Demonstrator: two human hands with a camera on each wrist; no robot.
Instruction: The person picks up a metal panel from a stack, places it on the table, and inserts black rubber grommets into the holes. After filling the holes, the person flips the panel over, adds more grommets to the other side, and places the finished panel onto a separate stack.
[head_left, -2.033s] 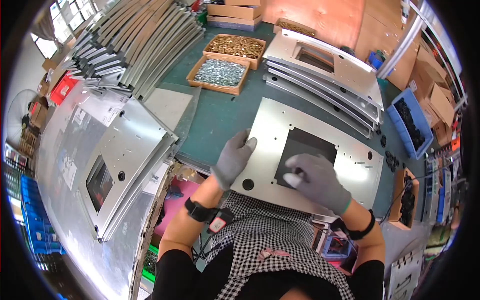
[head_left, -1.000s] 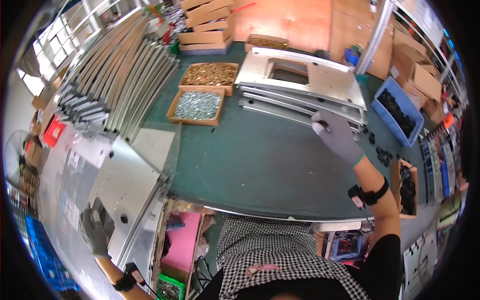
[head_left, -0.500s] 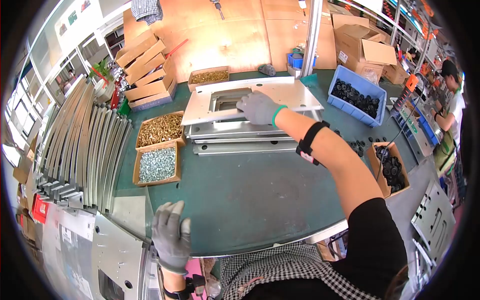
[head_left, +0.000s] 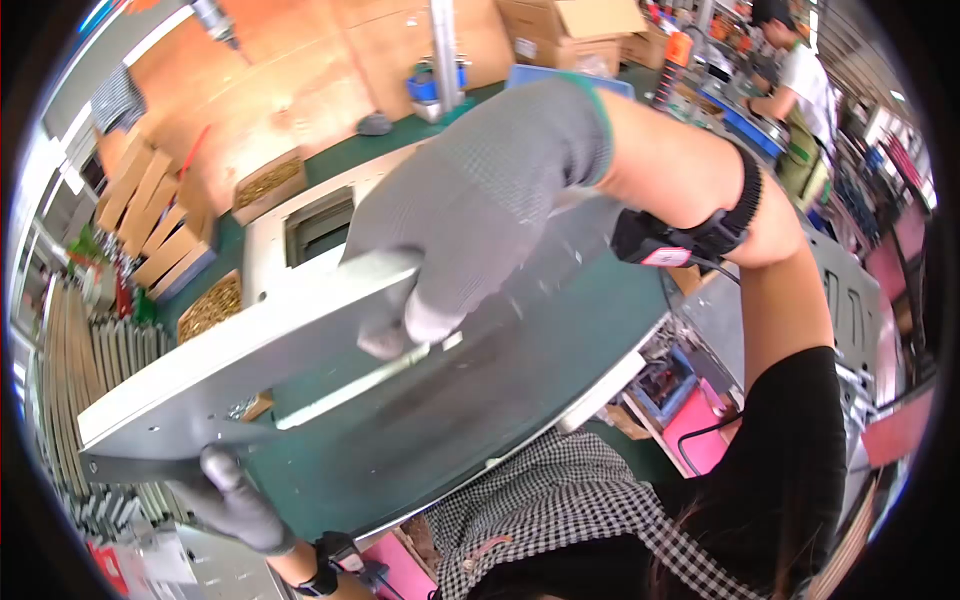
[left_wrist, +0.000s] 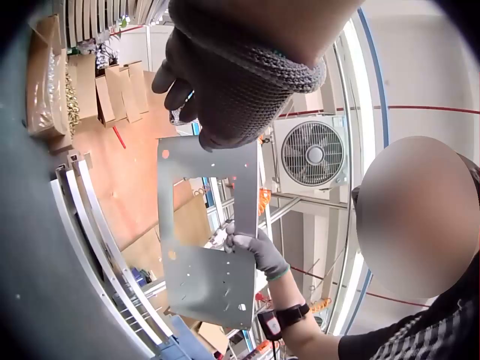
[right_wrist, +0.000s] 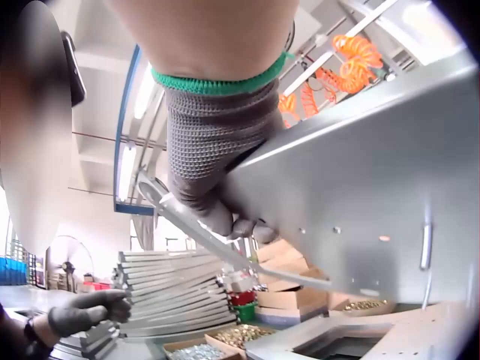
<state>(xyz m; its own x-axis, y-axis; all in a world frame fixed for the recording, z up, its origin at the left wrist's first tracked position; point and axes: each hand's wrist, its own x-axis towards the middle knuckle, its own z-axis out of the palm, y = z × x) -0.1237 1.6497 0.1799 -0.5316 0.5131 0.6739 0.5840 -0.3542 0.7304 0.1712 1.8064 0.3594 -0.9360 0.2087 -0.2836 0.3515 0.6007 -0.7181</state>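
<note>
My right hand (head_left: 470, 190), in a grey glove, grips a large metal panel (head_left: 200, 385) and holds it tilted above the green table. In the left wrist view the panel (left_wrist: 206, 281) shows a square cutout, with the right fingers curled over the strip beside it. The gloved left hand (head_left: 240, 505) is near the panel's left end, overlapping its lower edge in the head view. In the right wrist view the left hand (right_wrist: 86, 311) stands apart from the panel, fingers extended. Behind the held panel lies another panel with a cutout (head_left: 265, 250).
A carton of brass-coloured parts (head_left: 210, 308) stands behind the held panel, with another small carton (head_left: 270, 190) farther back. Curved metal strips (head_left: 75, 390) are stacked at the left. A metal post (head_left: 443, 50) rises at the back. Another person (head_left: 800, 95) works at the far right.
The right hand has lifted a panel off the stack and brought it closer, tilting it. The left hand has moved toward the panel's left end. The head view has turned right.
</note>
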